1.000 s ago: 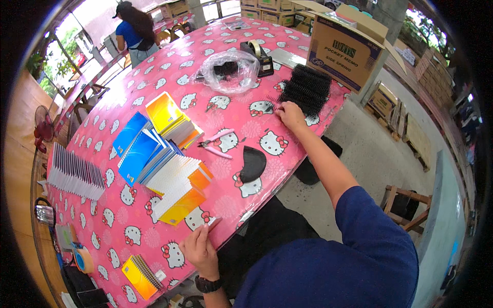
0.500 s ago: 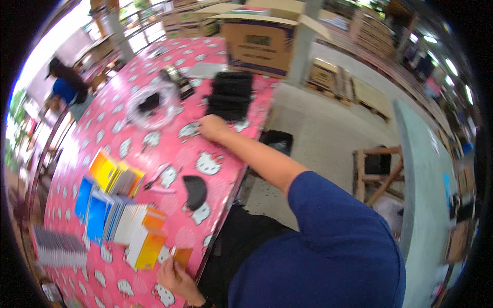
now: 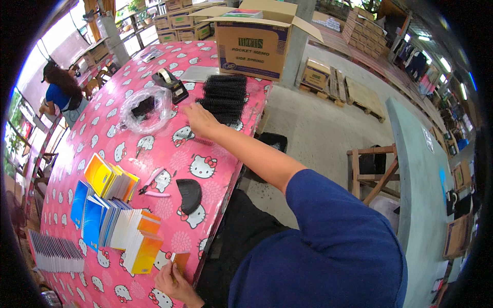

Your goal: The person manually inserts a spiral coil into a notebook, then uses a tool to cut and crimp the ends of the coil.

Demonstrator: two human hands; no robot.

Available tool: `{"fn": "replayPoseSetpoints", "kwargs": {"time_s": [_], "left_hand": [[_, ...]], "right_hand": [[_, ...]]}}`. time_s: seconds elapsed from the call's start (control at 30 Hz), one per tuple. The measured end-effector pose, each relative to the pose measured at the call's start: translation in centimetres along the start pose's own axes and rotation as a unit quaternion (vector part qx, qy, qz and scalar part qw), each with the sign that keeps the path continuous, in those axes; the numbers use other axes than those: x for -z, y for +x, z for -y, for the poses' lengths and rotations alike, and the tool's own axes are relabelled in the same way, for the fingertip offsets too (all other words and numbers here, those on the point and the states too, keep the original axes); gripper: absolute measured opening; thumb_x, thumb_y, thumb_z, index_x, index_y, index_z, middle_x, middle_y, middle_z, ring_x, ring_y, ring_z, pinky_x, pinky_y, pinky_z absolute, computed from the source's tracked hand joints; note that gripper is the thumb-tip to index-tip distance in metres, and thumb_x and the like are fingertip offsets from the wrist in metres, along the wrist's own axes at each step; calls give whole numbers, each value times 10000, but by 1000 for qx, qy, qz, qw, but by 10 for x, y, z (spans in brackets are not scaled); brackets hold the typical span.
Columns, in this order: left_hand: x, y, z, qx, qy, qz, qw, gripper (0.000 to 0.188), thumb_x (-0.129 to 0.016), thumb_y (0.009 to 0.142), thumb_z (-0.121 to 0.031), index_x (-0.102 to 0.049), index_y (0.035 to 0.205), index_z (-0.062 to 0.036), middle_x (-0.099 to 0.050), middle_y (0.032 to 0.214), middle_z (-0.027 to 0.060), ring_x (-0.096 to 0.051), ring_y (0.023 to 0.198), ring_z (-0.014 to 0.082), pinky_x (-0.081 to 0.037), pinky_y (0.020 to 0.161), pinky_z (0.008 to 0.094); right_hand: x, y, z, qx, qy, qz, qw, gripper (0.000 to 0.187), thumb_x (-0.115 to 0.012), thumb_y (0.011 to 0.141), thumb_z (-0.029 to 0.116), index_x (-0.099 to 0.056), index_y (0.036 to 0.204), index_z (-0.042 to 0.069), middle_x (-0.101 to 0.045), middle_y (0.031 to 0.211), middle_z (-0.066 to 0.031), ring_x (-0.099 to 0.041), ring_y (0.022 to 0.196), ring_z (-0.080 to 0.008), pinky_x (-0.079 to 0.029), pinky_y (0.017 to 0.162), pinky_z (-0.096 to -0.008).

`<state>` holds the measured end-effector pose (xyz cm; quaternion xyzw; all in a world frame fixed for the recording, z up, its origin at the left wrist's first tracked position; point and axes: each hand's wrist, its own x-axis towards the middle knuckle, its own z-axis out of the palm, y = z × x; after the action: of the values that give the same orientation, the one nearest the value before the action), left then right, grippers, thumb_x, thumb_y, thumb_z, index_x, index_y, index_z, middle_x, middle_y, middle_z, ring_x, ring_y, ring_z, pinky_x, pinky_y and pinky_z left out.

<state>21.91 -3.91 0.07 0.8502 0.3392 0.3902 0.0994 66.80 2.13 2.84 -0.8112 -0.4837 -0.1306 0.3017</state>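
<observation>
My left hand [image 3: 174, 283] is at the near edge of the table, its fingers closed on a small memo pad [image 3: 180, 261] with an orange cover. My right arm reaches far across, and my right hand [image 3: 202, 121] is over the table beside a pile of black spiral binding coils [image 3: 224, 98]. Its fingers are stretched out to the left. Under its palm and wrist shows a single black coil [image 3: 201, 139]; whether the hand touches it I cannot tell. Standing rows of yellow-orange memo pads [image 3: 146, 252] and blue ones [image 3: 94, 222] are left of my left hand.
Pink-handled cutters [image 3: 154, 187] and a black curved piece [image 3: 189, 196] lie mid-table. Farther off are a clear plastic bag [image 3: 146, 110], a tape dispenser [image 3: 172, 87] and an open carton [image 3: 251, 49]. Bound pads [image 3: 56, 254] stand far left. A person [image 3: 62, 95] works beyond the table.
My right hand has shifted slightly left from the coil pile, and its fingers have stretched out. The coil beneath it now shows clearly. My left hand keeps hold of the memo pad.
</observation>
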Motion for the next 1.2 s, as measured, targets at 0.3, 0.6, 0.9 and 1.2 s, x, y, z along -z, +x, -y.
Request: {"fn": "replayPoseSetpoints", "kwargs": {"time_s": [0.3, 0.6, 0.9, 1.2], "left_hand": [[6, 15, -13, 44, 24, 28, 998, 194, -667, 745, -101, -665, 939, -106, -614, 823, 65, -549, 797, 249, -380, 734, 374], [19, -3, -9, 91, 28, 2, 995, 178, -680, 726, -108, -661, 904, -118, -608, 834, 9, -549, 816, 192, -344, 728, 338], [17, 2, -13, 90, 20, 8, 996, 177, -684, 717, -94, -662, 890, -121, -611, 830, 2, -546, 809, 186, -337, 726, 336], [16, 4, -15, 88, 22, 11, 996, 152, -680, 738, -106, -661, 889, -101, -620, 822, 25, -539, 783, 200, -337, 738, 331]], "right_hand": [[42, -148, 156, 238, 397, 371, 805, 214, -645, 751, 36, -626, 963, 48, -583, 888, -93, -563, 862, -251, -441, 779, -345], [29, -156, 187, 195, 428, 486, 736, 277, -615, 736, -24, -650, 1003, 43, -588, 845, -79, -563, 816, -221, -442, 757, -314], [26, -148, 182, 279, 366, 470, 753, 194, -552, 829, 59, -627, 1006, 39, -584, 866, -143, -568, 841, -306, -450, 765, -367], [19, -152, 177, 366, 333, 437, 751, 181, -555, 826, 64, -616, 995, 45, -563, 863, -156, -569, 818, -334, -453, 754, -395]]}}
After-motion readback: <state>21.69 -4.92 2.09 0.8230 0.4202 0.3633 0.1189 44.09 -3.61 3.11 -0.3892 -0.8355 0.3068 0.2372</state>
